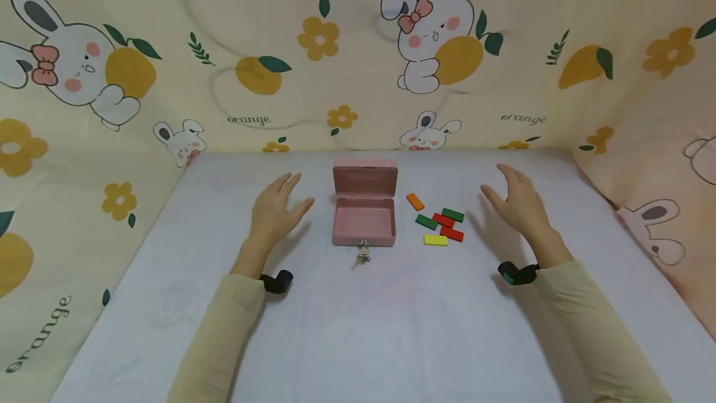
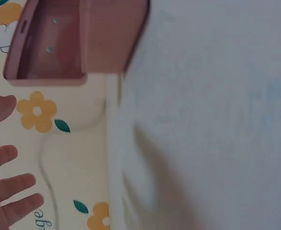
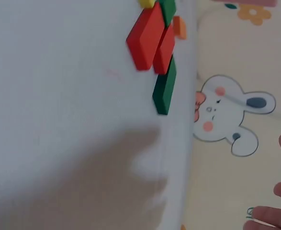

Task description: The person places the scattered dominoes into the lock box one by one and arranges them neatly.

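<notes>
A pink metal box stands in the middle of the table with its lid raised and nothing inside it. Keys hang from the lock at its front. To the box's left, my left hand hovers with fingers spread, holding nothing. Right of the box lie flat blocks: an orange block, a yellow block, two green ones and two red ones, such as a red block and a green block. Beyond them my right hand hovers with relaxed fingers and holds nothing.
A white cloth covers the table. Behind and at both sides hangs a cream curtain printed with rabbits, oranges and flowers. Each wrist wears a small black camera, such as the left wrist camera.
</notes>
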A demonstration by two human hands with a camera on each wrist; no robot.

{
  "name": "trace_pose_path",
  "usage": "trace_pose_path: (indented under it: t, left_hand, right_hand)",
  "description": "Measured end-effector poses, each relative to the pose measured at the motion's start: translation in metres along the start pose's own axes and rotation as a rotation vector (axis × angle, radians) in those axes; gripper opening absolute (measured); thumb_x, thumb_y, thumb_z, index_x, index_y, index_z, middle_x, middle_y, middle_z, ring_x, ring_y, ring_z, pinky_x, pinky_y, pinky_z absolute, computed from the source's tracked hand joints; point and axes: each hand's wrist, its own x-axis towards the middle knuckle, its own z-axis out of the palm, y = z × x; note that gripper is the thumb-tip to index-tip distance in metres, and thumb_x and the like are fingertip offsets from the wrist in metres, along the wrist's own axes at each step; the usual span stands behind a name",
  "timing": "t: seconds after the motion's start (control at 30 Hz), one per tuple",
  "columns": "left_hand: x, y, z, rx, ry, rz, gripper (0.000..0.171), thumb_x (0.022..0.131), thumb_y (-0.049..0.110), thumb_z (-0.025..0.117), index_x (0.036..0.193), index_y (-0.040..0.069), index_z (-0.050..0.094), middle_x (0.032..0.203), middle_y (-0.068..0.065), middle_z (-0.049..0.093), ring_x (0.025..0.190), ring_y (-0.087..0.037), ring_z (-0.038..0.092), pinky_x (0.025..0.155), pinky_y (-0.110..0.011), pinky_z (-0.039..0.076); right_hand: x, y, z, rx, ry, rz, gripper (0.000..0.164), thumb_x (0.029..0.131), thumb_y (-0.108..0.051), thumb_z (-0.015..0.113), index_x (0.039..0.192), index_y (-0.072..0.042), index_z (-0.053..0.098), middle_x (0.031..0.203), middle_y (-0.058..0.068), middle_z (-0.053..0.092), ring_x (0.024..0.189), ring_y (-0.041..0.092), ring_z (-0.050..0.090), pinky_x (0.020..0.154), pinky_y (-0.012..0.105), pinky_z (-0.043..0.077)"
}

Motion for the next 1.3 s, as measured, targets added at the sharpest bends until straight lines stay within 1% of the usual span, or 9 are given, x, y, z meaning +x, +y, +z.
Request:
trace_pose_path:
  t: [0.13,0.33,0.43,0.57,0.63,0.8,0.9,1.03,1.3]
  left_hand:
    - [-0.006,0.004,0.005,-0.201,0.012,0.025,0.058,0.092,0.039,0.062,0.141,0.013,0.048,0.146,-0.013,0.050,0.137,-0.033,0.046,0.112,-0.053,0.040]
    - [-0.011,0.006,0.019,-0.503,0.001,0.068,0.047,0.092,0.020,0.064,0.135,0.004,0.053,0.140,-0.016,0.055,0.134,-0.034,0.049,0.114,-0.052,0.039]
    - [-0.012,0.006,0.026,-0.618,-0.034,0.060,0.046,0.092,0.016,0.065,0.135,0.004,0.054,0.139,-0.017,0.055,0.132,-0.035,0.050,0.110,-0.056,0.041]
    - [-0.011,0.006,0.032,-0.749,-0.128,0.036,0.048,0.093,0.013,0.064,0.138,0.003,0.050,0.144,-0.018,0.050,0.135,-0.037,0.047,0.112,-0.057,0.038]
    - [-0.010,0.006,0.034,-0.796,-0.176,0.029,0.050,0.093,0.012,0.063,0.139,0.001,0.048,0.147,-0.018,0.047,0.137,-0.038,0.044,0.114,-0.057,0.037]
    - [-0.006,0.003,0.042,-0.867,-0.258,0.006,0.051,0.093,0.011,0.062,0.141,0.001,0.046,0.151,-0.018,0.043,0.140,-0.039,0.041,0.116,-0.053,0.035]
    - [-0.003,0.000,0.047,-0.898,-0.299,0.001,0.052,0.093,0.008,0.061,0.142,0.002,0.045,0.151,-0.019,0.041,0.141,-0.039,0.039,0.118,-0.051,0.034]
    - [0.001,-0.003,0.051,-0.921,-0.357,0.019,0.055,0.093,0.005,0.061,0.144,0.000,0.041,0.152,-0.021,0.039,0.142,-0.039,0.037,0.119,-0.051,0.031]
    - [0.007,-0.005,0.054,-1.005,-0.494,0.043,0.064,0.091,0.002,0.062,0.148,0.003,0.034,0.156,-0.018,0.034,0.147,-0.035,0.029,0.123,-0.048,0.025]
  right_hand:
    - [-0.003,-0.004,0.003,0.039,-0.007,-0.043,0.062,0.098,-0.032,0.053,0.143,0.005,0.035,0.144,0.034,0.038,0.132,0.050,0.036,0.108,0.066,0.034]
    - [-0.007,-0.008,0.007,0.117,-0.014,-0.110,0.051,0.095,-0.020,0.060,0.135,0.007,0.044,0.127,0.033,0.053,0.113,0.046,0.053,0.091,0.061,0.051]
    - [-0.009,-0.009,0.009,0.147,-0.016,-0.144,0.045,0.094,-0.018,0.062,0.130,0.006,0.050,0.117,0.031,0.059,0.103,0.043,0.058,0.084,0.056,0.055]
    - [-0.012,-0.009,0.014,0.167,-0.047,-0.170,0.039,0.093,-0.018,0.064,0.124,0.004,0.056,0.102,0.024,0.063,0.090,0.033,0.060,0.076,0.041,0.054]
    - [-0.014,-0.008,0.017,0.170,-0.078,-0.169,0.037,0.093,-0.019,0.064,0.123,0.002,0.058,0.099,0.020,0.063,0.087,0.028,0.058,0.073,0.030,0.050]
    - [-0.016,-0.005,0.022,0.186,-0.156,-0.178,0.033,0.091,-0.015,0.065,0.121,-0.001,0.060,0.093,0.014,0.062,0.081,0.013,0.052,0.064,0.017,0.042]
    - [-0.013,0.000,0.024,0.223,-0.206,-0.226,0.030,0.089,-0.009,0.066,0.118,0.000,0.062,0.088,0.011,0.059,0.076,0.006,0.048,0.062,0.017,0.041]
    - [-0.003,0.010,0.027,0.296,-0.314,-0.269,0.030,0.089,-0.006,0.066,0.118,0.000,0.062,0.085,0.006,0.053,0.075,0.006,0.045,0.062,0.017,0.039]
    - [0.019,0.032,0.031,0.411,-0.510,-0.246,0.036,0.089,-0.003,0.062,0.124,0.001,0.057,0.085,0.004,0.049,0.075,0.009,0.047,0.063,0.020,0.041]
